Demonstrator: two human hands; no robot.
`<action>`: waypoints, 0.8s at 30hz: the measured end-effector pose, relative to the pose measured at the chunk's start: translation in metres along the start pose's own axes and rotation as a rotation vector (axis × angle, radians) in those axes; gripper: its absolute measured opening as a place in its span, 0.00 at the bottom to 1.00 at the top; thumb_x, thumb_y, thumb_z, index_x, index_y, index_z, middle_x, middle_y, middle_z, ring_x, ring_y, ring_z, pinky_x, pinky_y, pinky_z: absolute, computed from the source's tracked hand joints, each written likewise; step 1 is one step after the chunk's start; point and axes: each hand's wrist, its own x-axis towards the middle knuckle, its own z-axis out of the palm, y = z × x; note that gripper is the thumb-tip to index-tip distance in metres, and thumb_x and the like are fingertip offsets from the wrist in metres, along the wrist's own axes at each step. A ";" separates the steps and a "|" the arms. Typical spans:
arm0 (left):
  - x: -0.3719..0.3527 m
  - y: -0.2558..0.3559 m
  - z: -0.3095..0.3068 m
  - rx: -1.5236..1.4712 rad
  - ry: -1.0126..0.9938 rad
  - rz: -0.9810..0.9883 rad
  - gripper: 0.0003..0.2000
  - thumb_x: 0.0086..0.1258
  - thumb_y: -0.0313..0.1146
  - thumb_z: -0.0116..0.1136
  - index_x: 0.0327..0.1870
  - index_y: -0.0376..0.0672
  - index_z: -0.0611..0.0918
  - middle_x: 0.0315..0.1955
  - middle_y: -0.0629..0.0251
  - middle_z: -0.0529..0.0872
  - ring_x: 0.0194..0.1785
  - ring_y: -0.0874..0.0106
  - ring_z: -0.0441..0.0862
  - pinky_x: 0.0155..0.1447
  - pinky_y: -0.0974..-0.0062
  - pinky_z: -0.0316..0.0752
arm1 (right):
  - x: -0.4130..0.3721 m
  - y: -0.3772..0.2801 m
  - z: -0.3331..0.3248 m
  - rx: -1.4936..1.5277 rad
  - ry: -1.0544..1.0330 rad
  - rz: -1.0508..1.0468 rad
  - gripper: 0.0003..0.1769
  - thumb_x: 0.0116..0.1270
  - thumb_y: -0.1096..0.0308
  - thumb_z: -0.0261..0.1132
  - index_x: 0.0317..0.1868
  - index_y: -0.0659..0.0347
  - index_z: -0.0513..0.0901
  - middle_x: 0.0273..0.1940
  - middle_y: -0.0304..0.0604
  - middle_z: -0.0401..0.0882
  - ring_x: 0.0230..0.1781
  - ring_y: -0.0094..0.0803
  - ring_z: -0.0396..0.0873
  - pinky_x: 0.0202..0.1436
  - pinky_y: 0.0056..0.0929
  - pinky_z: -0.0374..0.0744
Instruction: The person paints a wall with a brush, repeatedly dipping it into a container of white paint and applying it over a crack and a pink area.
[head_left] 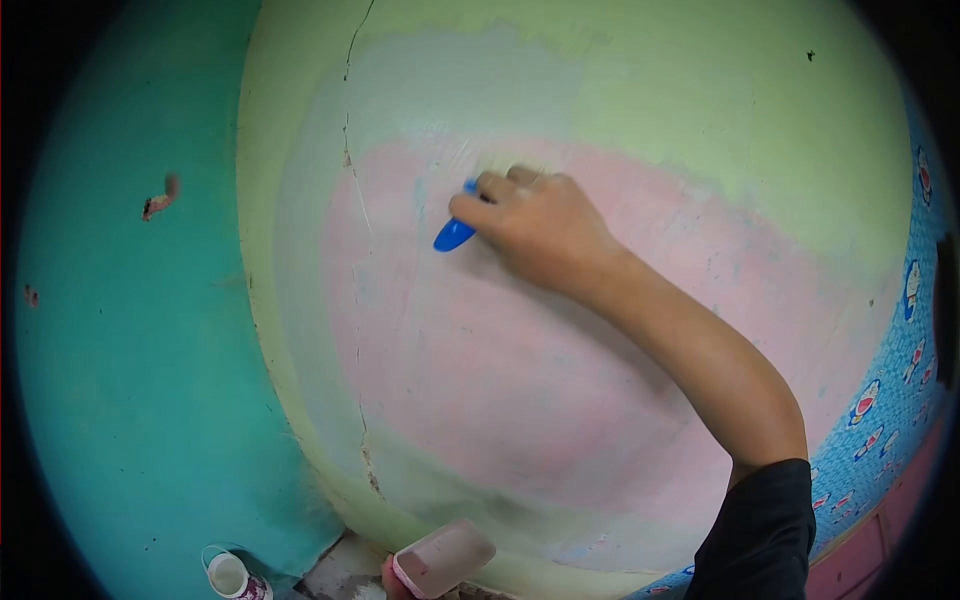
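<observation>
My right hand [540,225] is wrapped round a paintbrush [454,236] with a blue handle, at the upper middle of the wall. The handle points down and left; the bristles are blurred and mostly behind my fingers. Around the hand, the wall [520,370] has a large pink patch bordered by grey and pale green. At the bottom edge, my left hand [392,578] grips the side of a pinkish plastic tub [445,560], tilted below the wall patch. Only a few fingers of that hand show, and the tub's contents cannot be made out.
A teal wall [150,380] with chipped spots meets this wall at the left corner. A long crack [363,435] runs down the pale wall. On the floor at lower left stands a white bucket [228,575]. Blue cartoon-patterned covering [885,400] lines the right side.
</observation>
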 end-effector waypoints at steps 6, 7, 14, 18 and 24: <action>-0.004 0.010 -0.006 -0.041 -0.017 -0.071 0.44 0.54 0.34 0.84 0.70 0.29 0.69 0.59 0.38 0.81 0.58 0.46 0.85 0.55 0.52 0.84 | 0.040 0.081 -0.033 0.211 0.453 0.476 0.18 0.70 0.57 0.65 0.44 0.65 0.89 0.37 0.57 0.89 0.39 0.59 0.86 0.47 0.50 0.84; -0.009 0.007 -0.007 -0.188 -0.064 -0.208 0.44 0.53 0.33 0.85 0.70 0.29 0.70 0.59 0.39 0.81 0.57 0.46 0.85 0.55 0.52 0.84 | 0.043 0.105 -0.039 0.107 0.541 0.475 0.12 0.70 0.64 0.69 0.49 0.61 0.88 0.41 0.53 0.90 0.37 0.45 0.90 0.40 0.39 0.85; -0.022 0.003 0.003 -1.181 0.414 -1.387 0.43 0.70 0.65 0.55 0.71 0.31 0.71 0.59 0.42 0.82 0.54 0.44 0.86 0.53 0.46 0.86 | 0.015 0.054 -0.022 -0.249 0.288 0.158 0.15 0.67 0.70 0.62 0.52 0.46 0.84 0.46 0.47 0.84 0.44 0.45 0.86 0.43 0.46 0.84; -0.061 -0.036 -0.001 -1.270 0.219 -1.390 0.44 0.70 0.69 0.46 0.72 0.34 0.70 0.60 0.44 0.82 0.57 0.45 0.85 0.54 0.42 0.87 | -0.018 -0.030 -0.011 0.131 -0.228 0.035 0.17 0.64 0.69 0.68 0.54 0.49 0.82 0.49 0.48 0.86 0.43 0.47 0.87 0.45 0.46 0.85; -0.067 -0.038 -0.011 -1.249 0.251 -1.343 0.46 0.69 0.71 0.47 0.75 0.36 0.67 0.64 0.43 0.79 0.61 0.45 0.83 0.54 0.41 0.86 | 0.006 0.022 -0.021 0.404 0.180 0.475 0.15 0.73 0.68 0.67 0.57 0.62 0.86 0.42 0.49 0.90 0.34 0.31 0.85 0.43 0.31 0.82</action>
